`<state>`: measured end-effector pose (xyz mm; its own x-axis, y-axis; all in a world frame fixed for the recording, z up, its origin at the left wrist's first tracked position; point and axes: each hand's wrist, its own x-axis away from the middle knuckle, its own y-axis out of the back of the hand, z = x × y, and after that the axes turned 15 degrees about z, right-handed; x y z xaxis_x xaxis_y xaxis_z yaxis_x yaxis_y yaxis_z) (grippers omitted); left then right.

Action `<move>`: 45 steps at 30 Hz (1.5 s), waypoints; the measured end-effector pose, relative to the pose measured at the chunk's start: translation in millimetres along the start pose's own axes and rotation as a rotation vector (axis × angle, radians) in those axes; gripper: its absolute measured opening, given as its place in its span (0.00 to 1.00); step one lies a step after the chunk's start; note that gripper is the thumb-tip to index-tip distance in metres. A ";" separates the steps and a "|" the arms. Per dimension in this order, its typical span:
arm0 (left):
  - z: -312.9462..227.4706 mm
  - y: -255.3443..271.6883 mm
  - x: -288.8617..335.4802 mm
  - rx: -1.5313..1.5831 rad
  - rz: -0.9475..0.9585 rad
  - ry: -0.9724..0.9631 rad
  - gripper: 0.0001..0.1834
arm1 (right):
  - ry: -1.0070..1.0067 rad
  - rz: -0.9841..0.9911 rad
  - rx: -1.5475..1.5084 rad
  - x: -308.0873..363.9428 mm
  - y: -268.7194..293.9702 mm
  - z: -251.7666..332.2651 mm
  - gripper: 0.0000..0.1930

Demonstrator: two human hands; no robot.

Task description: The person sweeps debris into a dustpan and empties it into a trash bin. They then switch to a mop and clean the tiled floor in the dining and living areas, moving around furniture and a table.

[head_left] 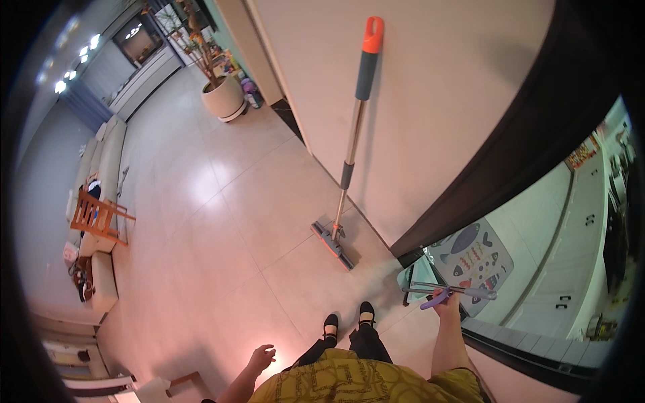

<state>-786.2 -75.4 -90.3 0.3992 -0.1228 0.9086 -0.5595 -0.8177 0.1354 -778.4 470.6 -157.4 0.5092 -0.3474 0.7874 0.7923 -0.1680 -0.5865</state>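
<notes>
My right hand (pixel 446 306) is closed around metal rods with lavender-grey grips, which look like the handles of a dustpan set. A pale mint-green dustpan (pixel 418 274) shows just beyond that hand, by the doorway. Next to the fingers is a curved purple piece (pixel 434 299); how it joins the rods is hard to make out. My left hand (pixel 263 356) hangs low on the left, holding nothing, its fingers loosely apart. Ahead, a mop (pixel 353 138) with an orange and grey handle leans on the pale wall, its flat grey head (pixel 331 246) on the floor.
At the right, a dark-framed doorway opens on a room with a fish-patterned mat (pixel 478 258) and white cabinets (pixel 561 269). A potted plant (pixel 224 99) stands far ahead. Along the left are a wooden chair (pixel 96 213) and a beige sofa (pixel 107 151).
</notes>
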 end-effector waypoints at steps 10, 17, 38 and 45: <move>-50.8 -45.9 18.8 -0.011 -0.013 -0.149 0.18 | -0.345 -0.272 0.293 4.7 74.9 -33.0 0.27; 8.4 -21.9 29.1 -0.001 -0.051 -0.046 0.19 | -0.481 -0.096 1.000 -25.3 50.3 -121.9 0.18; -61.0 236.6 28.4 -0.037 -0.247 -0.457 0.16 | 0.574 0.413 1.397 -89.7 -329.0 -211.7 0.25; -144.2 223.0 17.8 -0.064 -0.128 -0.515 0.15 | 0.484 0.561 1.311 -138.6 -321.1 -210.9 0.14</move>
<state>-1008.7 -178.9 13.0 0.7630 -0.2973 0.5739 -0.5197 -0.8101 0.2713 -1174.2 378.1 -118.2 0.8899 -0.3915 0.2342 0.4017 0.9158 0.0045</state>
